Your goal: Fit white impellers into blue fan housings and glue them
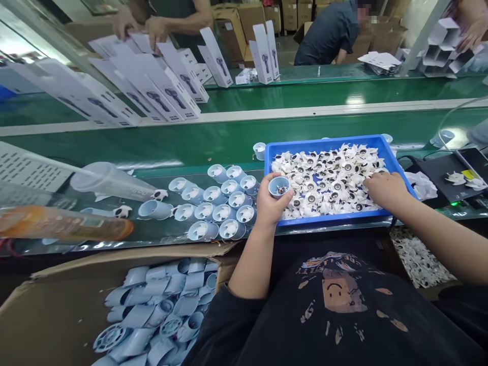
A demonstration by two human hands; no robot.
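Note:
My left hand [271,203] is closed around a light blue round housing [279,186], its open end facing up, at the left rim of a blue tray [271,152]. The tray holds several white fan impellers [328,178] with dark hubs. My right hand [385,189] rests among the impellers at the tray's right side, fingers curled down into them; what they hold, if anything, is hidden. Left of the tray, several light blue housings [217,203] lie in rows on the bench.
A cardboard box [57,300] at the lower left holds more blue housings. White product cartons [160,91] stand along the green conveyor [305,127]. A black device [446,175] sits right of the tray. Other people work across the belt.

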